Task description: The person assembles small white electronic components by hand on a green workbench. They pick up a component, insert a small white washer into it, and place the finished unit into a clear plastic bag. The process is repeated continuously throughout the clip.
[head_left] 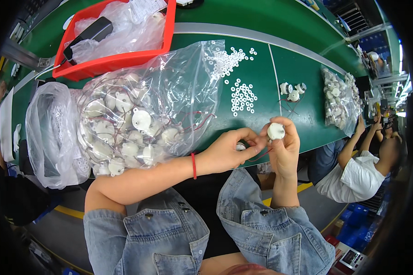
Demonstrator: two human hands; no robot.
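My right hand [287, 149] pinches a small round white motor [276, 131] between thumb and fingers, its face with a short shaft turned up. Thin dark red wires [260, 155] run from it toward my left hand. My left hand [231, 149] is closed, fingertips touching or nearly touching the motor's side. In its curled fingers shows a small round silver-and-white part [240, 146], mostly hidden. Beyond my hands lie many loose white washers [244, 97], with a second heap of washers [229, 62] farther back. Several wired motors [293, 95] stand together to the right.
A large clear bag of motors [124, 121] fills the left of the green table [261, 59], beside a smaller clear bag [55, 133]. A red bin [119, 59] with plastic and a black adapter stands behind. Another motor bag [337, 98] and a seated co-worker [353, 176] are at right.
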